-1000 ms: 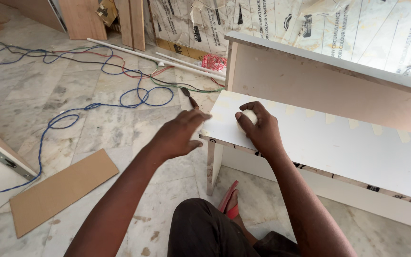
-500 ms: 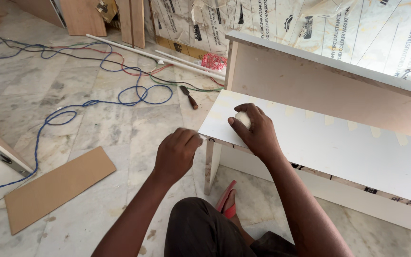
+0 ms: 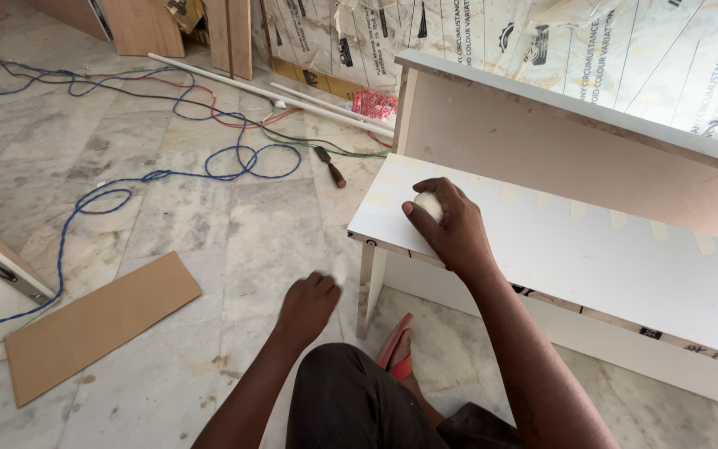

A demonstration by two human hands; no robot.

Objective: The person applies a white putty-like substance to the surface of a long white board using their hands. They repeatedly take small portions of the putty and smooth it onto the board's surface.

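1. The right hand (image 3: 450, 229) rests on the white board (image 3: 558, 258), near its left end, with the fingers curled round a small pale wad (image 3: 428, 204) that looks like cloth or putty; what it is made of cannot be told. The wad is pressed against the board's top face.
2. The left hand (image 3: 307, 306) hangs over the marble floor (image 3: 209, 241), at about 7 o'clock from the right hand and well apart from it. Its fingers are loosely curled and hold nothing; the hand is slightly blurred.
3. The white board lies flat like a worktop, with an upright brown back panel (image 3: 558, 150) joined along its far edge. Short strips of pale tape (image 3: 579, 208) sit at intervals along that joint.
4. As a judgement: the two panels are already joined and taped, and the wad is only at the left end of the board. The long stretch of white face running toward 3 o'clock looks untouched, so most of the rubbing appears left to do.
5. At 10 o'clock from the right hand a small tool with a dark handle (image 3: 331, 167) lies on the floor, beside loops of blue cable (image 3: 126, 195).
6. A flat brown cardboard piece (image 3: 97, 320) lies at 8 o'clock, and a red sandal (image 3: 398, 353) shows under the board's near edge, by the person's knee.
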